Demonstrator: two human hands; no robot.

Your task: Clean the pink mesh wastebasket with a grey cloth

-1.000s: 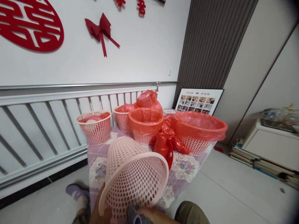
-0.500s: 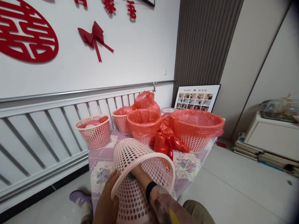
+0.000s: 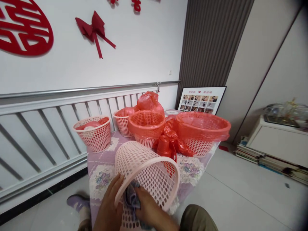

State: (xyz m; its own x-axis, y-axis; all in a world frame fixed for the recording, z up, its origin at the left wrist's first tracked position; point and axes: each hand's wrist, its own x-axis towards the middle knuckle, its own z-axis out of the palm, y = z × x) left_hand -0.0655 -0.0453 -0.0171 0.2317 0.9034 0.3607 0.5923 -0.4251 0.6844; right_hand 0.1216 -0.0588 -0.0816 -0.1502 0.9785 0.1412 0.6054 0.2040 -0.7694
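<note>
Your left hand point(image 3: 113, 202) grips the rim of the tipped basket point(image 3: 131, 157) on the table point(image 3: 93, 189); your right hand point(image 3: 148, 205) clutches a cloth point(image 3: 132, 196), apparently against its inner wall. Two baskets behind point(image 3: 200, 146) already wear red bags point(image 3: 147, 132); this one has none.

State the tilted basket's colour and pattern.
Pale pink, with rows of open holes; the tilted basket shows best in the head view.

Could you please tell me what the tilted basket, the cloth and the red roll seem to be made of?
Tilted basket: probably plastic, smooth and satin, with regular moulded-looking holes. Cloth: fabric, dull, folding softly; fibre unclear. Red roll: likely thin plastic film, tightly wound, slightly shiny.
</note>
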